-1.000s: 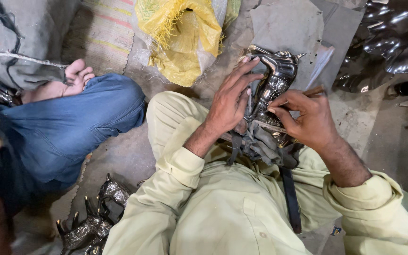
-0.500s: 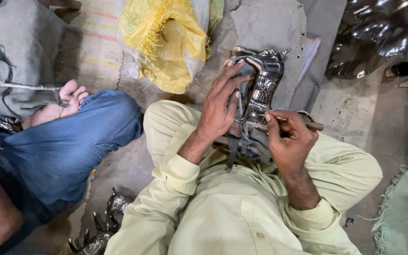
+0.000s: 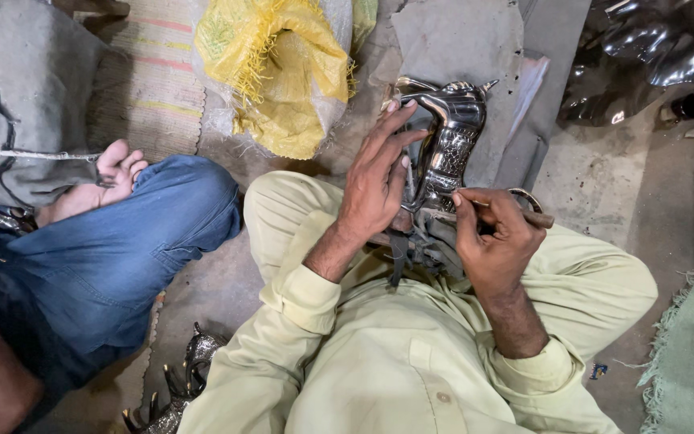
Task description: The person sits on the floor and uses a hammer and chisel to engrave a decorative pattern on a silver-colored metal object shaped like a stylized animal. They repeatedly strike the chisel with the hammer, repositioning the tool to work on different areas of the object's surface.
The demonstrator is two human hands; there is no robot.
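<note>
Left hand (image 3: 379,181) of mine grasps the shiny metal horse figure (image 3: 450,137) propped on my lap, while my right hand (image 3: 493,237) pinches a thin engraving tool (image 3: 498,210) against its neck.

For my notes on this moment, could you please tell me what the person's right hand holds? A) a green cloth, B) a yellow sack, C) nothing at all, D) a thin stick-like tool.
D: the right hand pinches a thin stick-like tool against the shiny metal animal figure, which the left hand steadies on the lap.
</note>
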